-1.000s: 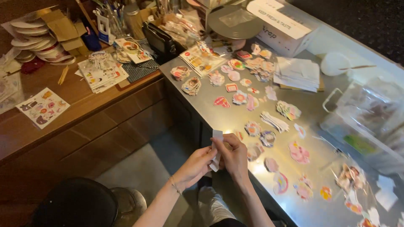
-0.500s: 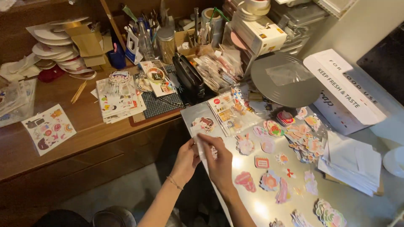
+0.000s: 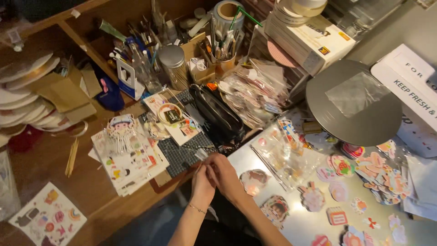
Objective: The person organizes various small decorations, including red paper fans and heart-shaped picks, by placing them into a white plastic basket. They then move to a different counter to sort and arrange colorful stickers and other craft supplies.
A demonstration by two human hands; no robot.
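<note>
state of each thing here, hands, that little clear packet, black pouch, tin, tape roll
left hand: pinching the small clear packet
right hand: pinching the same packet
small clear packet: held between both hands
black pouch: lying flat
metal tin: lidded, upright
tape roll: upright

Free: bare metal table point(image 3: 314, 223) near right. Blocked: sticker sheets point(image 3: 127, 159) left, black pouch point(image 3: 216, 114) and jars point(image 3: 173, 66) far.

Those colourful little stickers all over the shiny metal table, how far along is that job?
Many colourful cut-out stickers already lie spread on the shiny metal table. In hand: the left hand and right hand pinch a small clear-wrapped piece together at the table's edge. Still waiting: uncut printed sticker sheets on the wooden desk.
</note>
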